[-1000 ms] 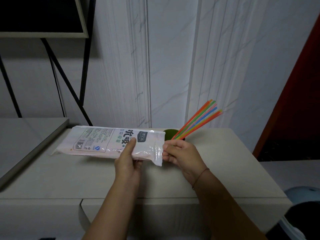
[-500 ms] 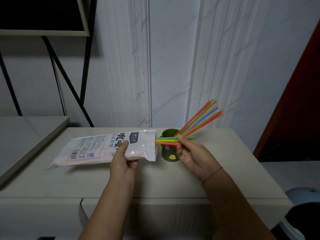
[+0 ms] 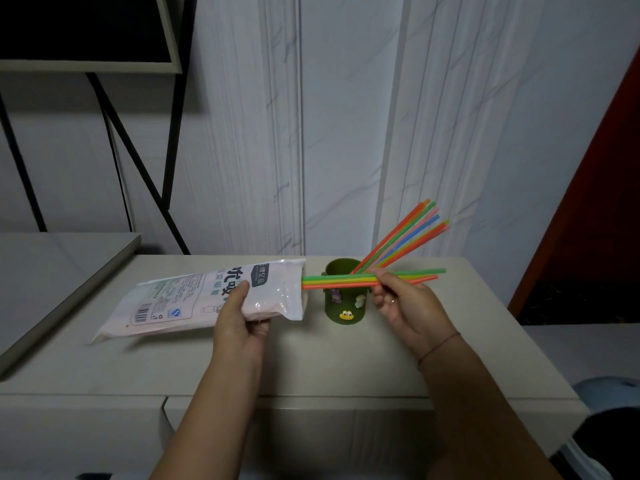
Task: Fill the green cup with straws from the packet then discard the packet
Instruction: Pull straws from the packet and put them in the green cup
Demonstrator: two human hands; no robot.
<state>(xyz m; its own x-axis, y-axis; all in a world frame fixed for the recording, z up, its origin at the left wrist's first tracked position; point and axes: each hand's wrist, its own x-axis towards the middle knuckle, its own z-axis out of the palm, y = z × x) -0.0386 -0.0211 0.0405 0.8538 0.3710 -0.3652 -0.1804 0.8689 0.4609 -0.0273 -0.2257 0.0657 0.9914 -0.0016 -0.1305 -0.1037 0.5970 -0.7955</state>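
Right hand (image 3: 405, 303) pinches a bunch (image 3: 339, 280) of straws, now drawn further from the packet (image 3: 194, 299) toward 3 o'clock, tails still in its mouth. Left hand (image 3: 239, 317) grips the packet, thumb on top, above the counter (image 3: 311, 368). The cup (image 3: 343, 306) stands behind the bunch, its straws (image 3: 401, 237) leaning to 2 o'clock. This batch is nearly free.

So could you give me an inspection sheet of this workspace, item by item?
Surface: beige cabinet top, with the cup standing on it.
Job's things: green cup holds slanting coloured straws; packet is tilted, with a straw bundle sticking out of its open end.
Clutter: nothing seen.
Hands: left hand grips the packet; right hand pinches the bundle.
Cables: thin dark line by the black frame, possibly a cable.
Surroundings: white marbled wall; dark red panel at right.
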